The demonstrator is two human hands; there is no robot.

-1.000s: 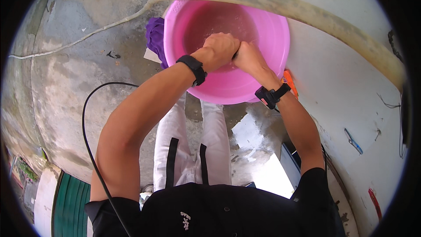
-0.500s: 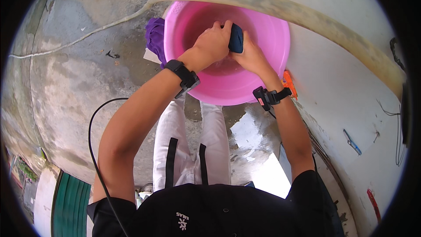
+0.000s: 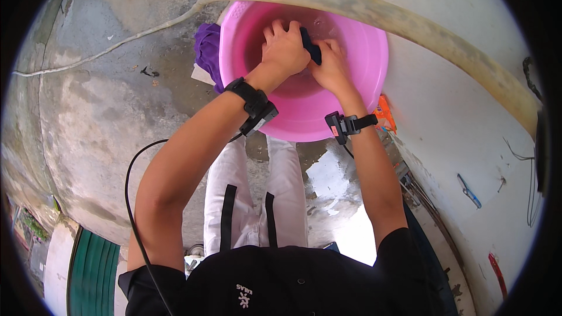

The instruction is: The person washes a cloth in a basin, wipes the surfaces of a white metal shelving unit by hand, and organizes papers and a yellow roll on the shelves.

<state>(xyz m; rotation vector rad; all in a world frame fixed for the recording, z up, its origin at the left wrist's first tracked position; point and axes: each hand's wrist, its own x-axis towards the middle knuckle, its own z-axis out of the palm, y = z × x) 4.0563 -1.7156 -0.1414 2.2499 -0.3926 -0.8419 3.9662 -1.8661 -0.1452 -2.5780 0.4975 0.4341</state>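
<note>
Both hands are down inside a pink basin (image 3: 363, 82) that has cloudy water in it. Between them is a small dark navy cloth (image 3: 311, 47), bunched into a narrow strip. My left hand (image 3: 284, 50) grips its left side, fingers bent and pointing away from me. On the cloth's right side my right hand (image 3: 331, 64) is closed, with its fingers curled over. The lower part of the cloth is hidden by the hands.
A thick yellowish hose (image 3: 351, 1) runs across the basin's far rim. Purple cloth (image 3: 207, 52) lies against the basin's left side, and an orange packet (image 3: 384, 114) stands by its right. The concrete floor (image 3: 99, 140) is wet in patches.
The cloth has gone from a flat, raised panel to a bunched strip lower in the basin. My left hand has turned over it, and my right forearm has swung a little left.
</note>
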